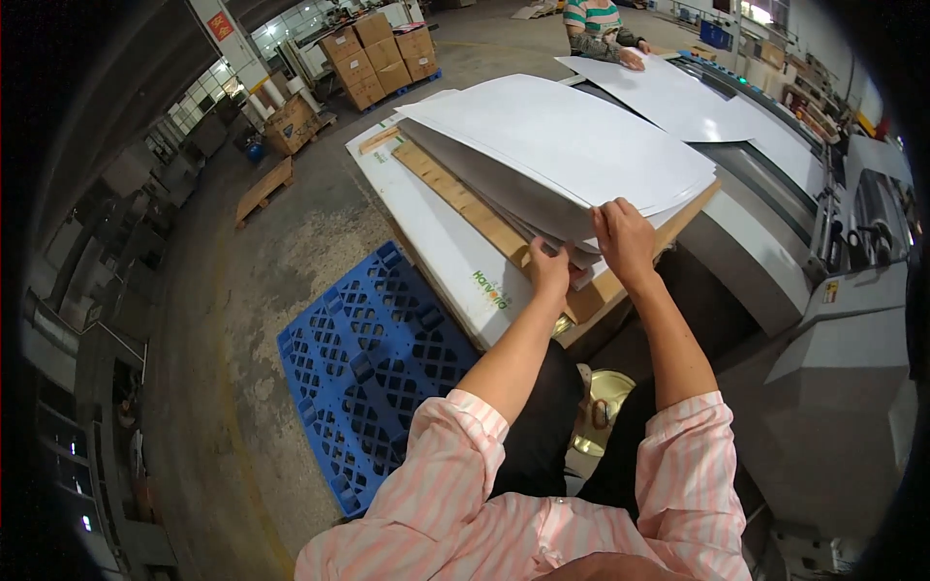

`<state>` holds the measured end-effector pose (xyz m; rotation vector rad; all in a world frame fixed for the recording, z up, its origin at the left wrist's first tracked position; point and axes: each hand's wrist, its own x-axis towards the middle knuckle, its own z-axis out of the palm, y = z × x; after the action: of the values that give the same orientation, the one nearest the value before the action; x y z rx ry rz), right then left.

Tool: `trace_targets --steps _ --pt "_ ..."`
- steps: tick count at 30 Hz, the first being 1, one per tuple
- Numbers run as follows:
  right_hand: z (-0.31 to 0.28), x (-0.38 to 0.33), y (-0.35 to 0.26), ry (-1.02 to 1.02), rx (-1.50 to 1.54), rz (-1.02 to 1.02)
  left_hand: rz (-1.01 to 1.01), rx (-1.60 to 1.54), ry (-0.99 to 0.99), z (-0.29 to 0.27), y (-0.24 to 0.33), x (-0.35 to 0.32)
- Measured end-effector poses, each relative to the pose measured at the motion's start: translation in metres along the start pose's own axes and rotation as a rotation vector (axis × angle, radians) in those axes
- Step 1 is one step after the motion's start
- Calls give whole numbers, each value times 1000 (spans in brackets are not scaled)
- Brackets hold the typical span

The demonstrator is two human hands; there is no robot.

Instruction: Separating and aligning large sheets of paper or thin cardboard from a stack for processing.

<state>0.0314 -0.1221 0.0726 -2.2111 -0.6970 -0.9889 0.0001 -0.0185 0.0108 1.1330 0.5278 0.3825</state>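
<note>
A stack of large white paper sheets (pixel 542 121) lies in front of me, its upper sheets lifted and bowed along the left side. My right hand (pixel 626 242) is closed in a pinch on the near corner of the raised sheets. Just left of it, my left hand (pixel 550 269) reaches to the stack's near left edge, beside the lower sheets. Its thumb and forefinger stand apart in a curve, with nothing visible between them; the other fingers are partly hidden. Under the stack are a wooden strip (pixel 460 201) and a white printed board (pixel 446 257).
A blue plastic pallet (pixel 363 358) lies on the floor at left. On the right stands a grey machine (pixel 833 387). Another person (pixel 596 27) handles a white sheet (pixel 649 92) beyond the stack. Cardboard boxes (pixel 373 63) are piled at the back left, near a wooden pallet (pixel 263 191).
</note>
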Motion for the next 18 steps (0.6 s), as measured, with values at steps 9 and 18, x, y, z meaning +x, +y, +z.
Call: trace_targets --steps 9,18 --pt "25 -20 7 -424 -180 -5 -69 -13 -350 -26 -19 28" --pt "-2 -17 -1 -381 -118 -237 -152 -208 -236 -12 7 0"
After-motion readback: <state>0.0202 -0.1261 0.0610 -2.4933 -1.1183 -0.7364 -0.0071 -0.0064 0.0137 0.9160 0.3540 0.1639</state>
